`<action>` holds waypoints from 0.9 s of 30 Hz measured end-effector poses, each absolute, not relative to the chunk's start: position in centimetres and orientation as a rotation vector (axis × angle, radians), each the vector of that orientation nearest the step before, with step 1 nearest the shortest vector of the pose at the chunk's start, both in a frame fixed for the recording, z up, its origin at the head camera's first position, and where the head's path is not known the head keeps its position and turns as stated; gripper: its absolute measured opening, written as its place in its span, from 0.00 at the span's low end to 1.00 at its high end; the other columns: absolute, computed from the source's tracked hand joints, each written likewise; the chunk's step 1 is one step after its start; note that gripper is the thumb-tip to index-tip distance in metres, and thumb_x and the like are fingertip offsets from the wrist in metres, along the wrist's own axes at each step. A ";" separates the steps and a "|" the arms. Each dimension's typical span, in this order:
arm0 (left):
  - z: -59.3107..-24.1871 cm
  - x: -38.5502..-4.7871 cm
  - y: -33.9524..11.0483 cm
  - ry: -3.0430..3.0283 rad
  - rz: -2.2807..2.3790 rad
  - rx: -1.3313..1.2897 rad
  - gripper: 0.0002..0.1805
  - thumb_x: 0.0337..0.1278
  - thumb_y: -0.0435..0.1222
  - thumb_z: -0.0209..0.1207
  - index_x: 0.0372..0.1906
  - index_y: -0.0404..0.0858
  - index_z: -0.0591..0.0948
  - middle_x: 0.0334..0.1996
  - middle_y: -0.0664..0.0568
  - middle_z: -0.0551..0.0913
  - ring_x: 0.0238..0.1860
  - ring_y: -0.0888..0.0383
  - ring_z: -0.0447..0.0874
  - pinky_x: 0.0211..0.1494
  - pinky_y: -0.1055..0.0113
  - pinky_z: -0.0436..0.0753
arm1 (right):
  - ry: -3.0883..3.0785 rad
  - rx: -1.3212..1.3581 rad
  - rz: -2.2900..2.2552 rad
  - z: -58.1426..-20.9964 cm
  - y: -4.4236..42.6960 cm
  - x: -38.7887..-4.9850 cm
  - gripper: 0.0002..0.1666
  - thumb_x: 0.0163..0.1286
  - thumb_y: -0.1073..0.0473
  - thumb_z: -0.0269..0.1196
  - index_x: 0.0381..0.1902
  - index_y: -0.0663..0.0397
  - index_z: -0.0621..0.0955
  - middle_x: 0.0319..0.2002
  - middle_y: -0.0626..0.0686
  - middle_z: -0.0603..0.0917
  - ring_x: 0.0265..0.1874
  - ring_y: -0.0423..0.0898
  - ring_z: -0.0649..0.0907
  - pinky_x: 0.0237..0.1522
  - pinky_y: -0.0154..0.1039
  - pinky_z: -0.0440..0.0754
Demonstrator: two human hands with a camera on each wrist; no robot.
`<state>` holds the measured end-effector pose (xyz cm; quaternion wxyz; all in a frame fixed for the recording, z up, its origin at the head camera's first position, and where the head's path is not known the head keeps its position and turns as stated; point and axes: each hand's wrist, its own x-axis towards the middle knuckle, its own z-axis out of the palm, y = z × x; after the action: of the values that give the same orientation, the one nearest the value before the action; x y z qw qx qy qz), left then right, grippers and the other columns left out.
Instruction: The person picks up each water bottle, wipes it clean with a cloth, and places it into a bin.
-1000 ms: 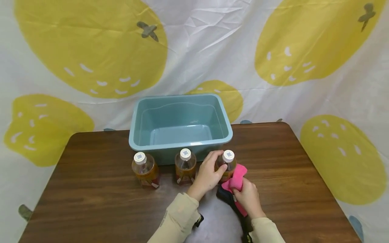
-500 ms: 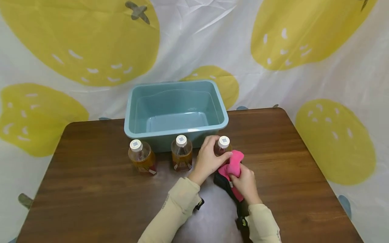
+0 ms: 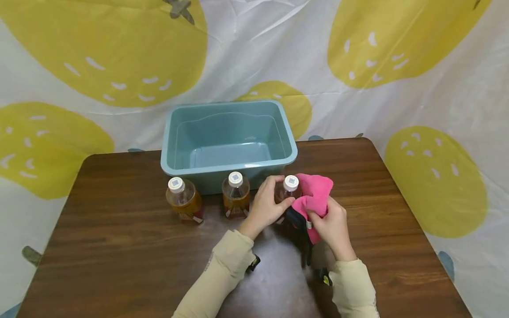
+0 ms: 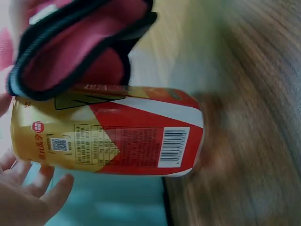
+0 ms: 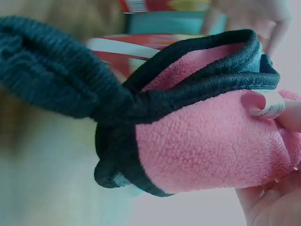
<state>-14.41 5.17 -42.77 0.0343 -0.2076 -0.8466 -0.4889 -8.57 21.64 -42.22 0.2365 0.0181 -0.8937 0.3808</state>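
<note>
Left hand [image 4: 30, 190]: fingers touching the gold-and-red bottle [image 4: 108, 134]
Pink cloth [image 4: 75, 54]: dark-edged, across the bottle from the fingers
Teal bin [image 4: 117, 202]: just behind the fingers
Worktop [image 4: 263, 141]: past the bottle, away from the hand

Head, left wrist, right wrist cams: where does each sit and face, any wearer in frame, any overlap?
Head: worn on the head, facing forward and down at the tub, three bottles and pink cloth; left hand, right hand and sleeves show.
Left wrist: on that wrist, facing the rightmost bottle; left hand at lower left, part of the right hand at upper left.
Right wrist: on that wrist, facing the pink cloth; right hand at right, left hand at top right.
Shared: both wrist views show the pink cloth and rightmost bottle.
</note>
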 end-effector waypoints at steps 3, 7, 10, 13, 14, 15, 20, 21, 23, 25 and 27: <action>-42.8 -14.4 4.9 -2.583 -1.520 -0.662 0.26 0.47 0.37 0.63 0.54 0.36 0.71 0.54 0.45 0.71 0.56 0.50 0.68 0.59 0.58 0.68 | -2.454 0.115 1.037 -41.1 21.5 -9.0 0.13 0.45 0.69 0.70 0.29 0.64 0.78 0.24 0.58 0.79 0.22 0.48 0.74 0.28 0.46 0.76; -42.7 -14.5 4.6 -2.582 -1.521 -0.680 0.25 0.46 0.33 0.61 0.54 0.37 0.74 0.52 0.45 0.70 0.53 0.49 0.67 0.56 0.58 0.69 | -2.457 0.146 1.033 -40.1 21.3 -9.7 0.13 0.45 0.70 0.70 0.29 0.65 0.77 0.25 0.58 0.80 0.23 0.49 0.75 0.29 0.46 0.76; -42.5 -14.5 4.5 -2.600 -1.519 -0.712 0.27 0.47 0.31 0.58 0.57 0.38 0.73 0.52 0.46 0.71 0.54 0.51 0.68 0.57 0.59 0.69 | -2.468 0.132 1.035 -39.7 21.0 -10.1 0.13 0.46 0.69 0.69 0.29 0.64 0.77 0.25 0.58 0.79 0.23 0.49 0.75 0.29 0.45 0.76; -42.5 -14.6 4.5 -2.613 -1.519 -0.731 0.28 0.48 0.31 0.57 0.60 0.39 0.70 0.54 0.46 0.71 0.56 0.52 0.69 0.58 0.59 0.69 | -2.495 0.123 1.023 -39.6 20.8 -10.2 0.12 0.47 0.67 0.69 0.29 0.64 0.77 0.25 0.58 0.79 0.22 0.50 0.75 0.29 0.46 0.76; -42.5 -14.6 4.5 -2.615 -1.517 -0.733 0.28 0.50 0.32 0.56 0.60 0.39 0.70 0.54 0.46 0.71 0.56 0.53 0.69 0.59 0.59 0.69 | -2.502 0.123 1.016 -39.6 20.7 -10.3 0.13 0.47 0.67 0.70 0.29 0.64 0.77 0.25 0.59 0.79 0.22 0.50 0.75 0.29 0.46 0.77; -42.5 -14.6 4.4 -2.611 -1.521 -0.735 0.27 0.51 0.32 0.56 0.60 0.39 0.70 0.55 0.46 0.71 0.56 0.52 0.69 0.59 0.59 0.69 | -2.507 0.125 1.006 -39.6 20.7 -10.4 0.13 0.47 0.67 0.70 0.29 0.64 0.77 0.25 0.59 0.79 0.22 0.51 0.75 0.30 0.46 0.77; -42.7 -14.6 4.4 -2.609 -1.466 -0.761 0.24 0.56 0.35 0.55 0.60 0.40 0.70 0.55 0.47 0.71 0.56 0.52 0.70 0.59 0.58 0.69 | -2.510 0.126 1.005 -39.7 20.6 -10.4 0.13 0.47 0.67 0.70 0.30 0.65 0.77 0.26 0.60 0.80 0.23 0.53 0.76 0.31 0.48 0.77; -42.8 -14.6 4.4 -2.612 -1.447 -0.769 0.24 0.56 0.36 0.55 0.60 0.40 0.70 0.55 0.47 0.71 0.56 0.53 0.70 0.59 0.58 0.69 | -2.510 0.124 1.005 -39.7 20.6 -10.4 0.13 0.47 0.67 0.70 0.30 0.65 0.77 0.26 0.60 0.80 0.23 0.53 0.77 0.31 0.48 0.77; -42.8 -14.6 4.4 -2.625 -1.404 -0.781 0.24 0.57 0.37 0.55 0.60 0.40 0.69 0.55 0.47 0.71 0.56 0.53 0.70 0.58 0.58 0.69 | -2.506 0.114 1.013 -39.9 20.6 -10.4 0.13 0.46 0.68 0.70 0.29 0.66 0.77 0.26 0.61 0.80 0.24 0.53 0.77 0.32 0.49 0.77; -42.6 -14.5 4.4 -2.634 -1.382 -0.777 0.24 0.57 0.37 0.55 0.60 0.40 0.69 0.55 0.47 0.71 0.56 0.52 0.71 0.57 0.57 0.70 | -2.500 0.108 1.018 -40.1 20.6 -10.4 0.13 0.46 0.68 0.69 0.30 0.66 0.77 0.26 0.61 0.80 0.24 0.54 0.77 0.32 0.49 0.77; -42.5 -14.5 4.4 -2.645 -1.371 -0.756 0.24 0.57 0.38 0.55 0.60 0.40 0.70 0.56 0.48 0.72 0.56 0.53 0.72 0.56 0.56 0.71 | -2.492 0.107 1.018 -40.3 20.7 -10.4 0.13 0.46 0.69 0.69 0.30 0.66 0.78 0.27 0.61 0.81 0.24 0.54 0.78 0.32 0.49 0.77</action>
<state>-14.45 4.42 -42.52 0.0338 -0.2459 -0.8600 -0.4459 -10.37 20.66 -40.34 0.2218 0.0389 -0.9019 0.3685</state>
